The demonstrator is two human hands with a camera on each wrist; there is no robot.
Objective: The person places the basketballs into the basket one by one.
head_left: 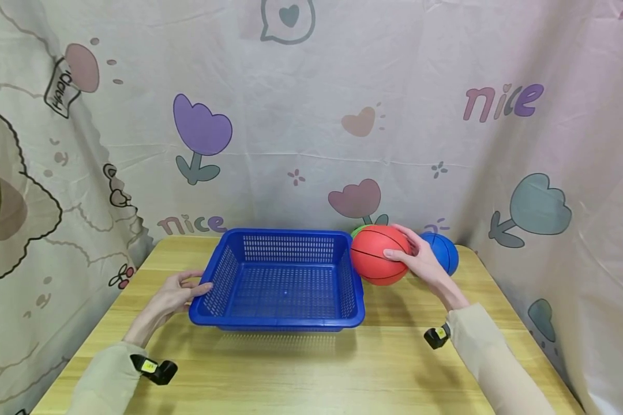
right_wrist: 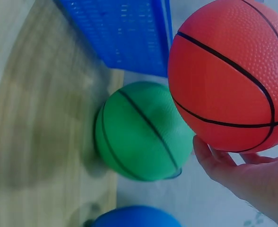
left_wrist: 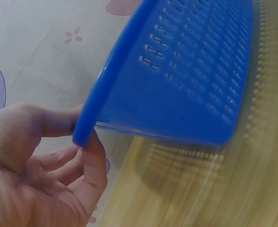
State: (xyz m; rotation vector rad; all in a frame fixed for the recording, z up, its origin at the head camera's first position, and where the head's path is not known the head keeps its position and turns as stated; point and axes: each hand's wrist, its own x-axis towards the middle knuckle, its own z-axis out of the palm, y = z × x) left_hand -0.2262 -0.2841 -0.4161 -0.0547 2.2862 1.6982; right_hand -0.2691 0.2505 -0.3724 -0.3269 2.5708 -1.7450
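A blue plastic basket (head_left: 285,323) with slotted walls is at the middle of the table, nothing inside it. My left hand (head_left: 173,297) pinches its left rim between thumb and fingers; in the left wrist view the basket's wall (left_wrist: 177,104) is tilted and shows a shadow on the wood beneath. In my right hand (head_left: 420,259) is a red toy basketball (head_left: 379,256), held at the basket's right rim, thumb on the near side. The right wrist view shows the red ball (right_wrist: 224,80) raised off the table above a green ball (right_wrist: 143,132).
Behind the red ball, the green ball (head_left: 360,230) is mostly hidden at the table's back edge. A blue ball (head_left: 441,252) sits at the back right, past my right hand. A printed cloth curtain (head_left: 291,115) hangs behind the wooden table (head_left: 270,374).
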